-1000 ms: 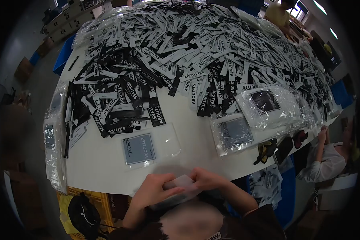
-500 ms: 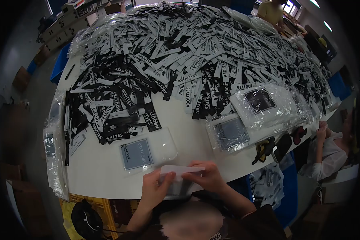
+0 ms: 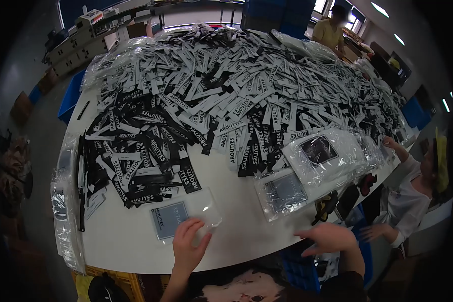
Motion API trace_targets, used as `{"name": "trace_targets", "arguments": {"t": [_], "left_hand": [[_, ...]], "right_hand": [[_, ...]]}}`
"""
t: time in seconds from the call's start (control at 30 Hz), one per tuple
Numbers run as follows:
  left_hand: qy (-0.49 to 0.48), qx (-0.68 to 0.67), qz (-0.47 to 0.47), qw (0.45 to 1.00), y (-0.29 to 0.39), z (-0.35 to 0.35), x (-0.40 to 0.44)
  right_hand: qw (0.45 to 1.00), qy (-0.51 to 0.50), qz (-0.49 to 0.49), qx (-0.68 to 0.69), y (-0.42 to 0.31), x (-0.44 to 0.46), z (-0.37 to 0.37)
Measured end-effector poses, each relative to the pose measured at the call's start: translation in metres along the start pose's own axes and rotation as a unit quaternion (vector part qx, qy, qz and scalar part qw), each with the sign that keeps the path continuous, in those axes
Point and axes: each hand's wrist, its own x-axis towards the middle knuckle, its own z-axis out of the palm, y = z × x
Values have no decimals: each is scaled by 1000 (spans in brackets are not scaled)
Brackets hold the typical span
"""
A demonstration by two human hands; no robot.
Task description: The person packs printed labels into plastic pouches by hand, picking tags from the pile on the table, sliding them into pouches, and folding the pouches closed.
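Observation:
My left hand point(image 3: 187, 247) is over the near right part of a flat clear plastic bag point(image 3: 206, 207) with a grey printed panel point(image 3: 169, 220). Its fingers are stretched out and the thumb is apart; whether the fingertips touch the bag, I cannot tell. At the table's front edge, my right hand point(image 3: 328, 238) hangs above a blue bin point(image 3: 299, 269), fingers pointing left and spread, nothing visible in them. Part of a packed bag point(image 3: 327, 267) shows in the bin below that wrist.
Black and white printed sachets point(image 3: 246, 75) are heaped across the table point(image 3: 226, 246). Stacked packs of clear bags point(image 3: 332, 161) lie at right, near dark scissors-like tools point(image 3: 325, 206). A person in white point(image 3: 407, 189) sits at right; another in yellow point(image 3: 328, 34) is behind.
My hands have parted: the left moved up to the bag on the table, the right swung over the bin. The pouch they held is out of them. The view has tilted up.

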Motion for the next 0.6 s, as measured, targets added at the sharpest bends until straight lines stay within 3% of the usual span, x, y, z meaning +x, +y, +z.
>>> {"name": "trace_targets", "arguments": {"t": [0.07, 0.17, 0.23, 0.3, 0.37, 0.4, 0.5, 0.53, 0.6], "left_hand": [[25, 107, 56, 992, -6, 2, 6], [-11, 175, 73, 982, -19, 11, 4], [-2, 161, 67, 985, -25, 14, 3], [7, 152, 61, 987, -29, 14, 2], [9, 142, 75, 987, -29, 15, 2], [13, 145, 70, 987, -30, 14, 3], [3, 136, 70, 988, -28, 13, 2], [6, 137, 73, 988, -27, 13, 2], [5, 137, 76, 988, -27, 12, 4]], "right_hand": [[986, 95, -122, 63, -6, 33, -22], [962, 229, -149, -27, -13, 114, -54], [919, 319, -220, -77, 1, 193, -64], [836, 406, -234, -287, 4, 247, -69], [857, 335, -235, -313, 6, 282, -69], [831, 386, -276, -292, -1, 288, -70], [857, 361, -309, -197, -21, 308, -71], [872, 395, -283, -67, -42, 303, -65], [902, 365, -232, 11, -69, 309, -54]]}}
